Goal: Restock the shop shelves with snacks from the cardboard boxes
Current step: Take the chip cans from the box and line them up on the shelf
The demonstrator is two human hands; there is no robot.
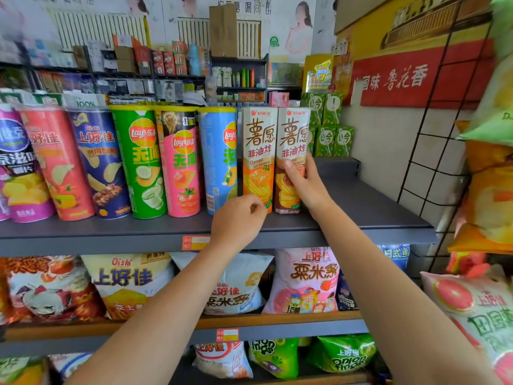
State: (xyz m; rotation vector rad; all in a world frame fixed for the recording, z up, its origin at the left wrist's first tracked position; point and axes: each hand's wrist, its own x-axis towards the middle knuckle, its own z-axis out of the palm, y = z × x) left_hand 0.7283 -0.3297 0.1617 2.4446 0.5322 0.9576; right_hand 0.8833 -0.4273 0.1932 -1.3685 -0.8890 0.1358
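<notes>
The right hand point(304, 182) grips the tall brown-bottomed cardboard snack box point(291, 151), with the thumb across its front and the fingers curled around its right side. This box stands upright on the grey metal shelf point(361, 215), touching the tall orange-bottomed cardboard snack box point(258, 151) on its left. The left hand point(238, 220) is just in front of the lower part of the orange box, its fingers loosely curled and holding nothing; whether it touches the box is not clear. Left of the two boxes stands a row of upright chip cans, the nearest being the blue cylindrical chip can point(218, 159). Behind the brown box, small green cartons point(330, 132) are stacked. On the shelf below lie snack bags, among them a pink snack bag point(305, 282).
</notes>
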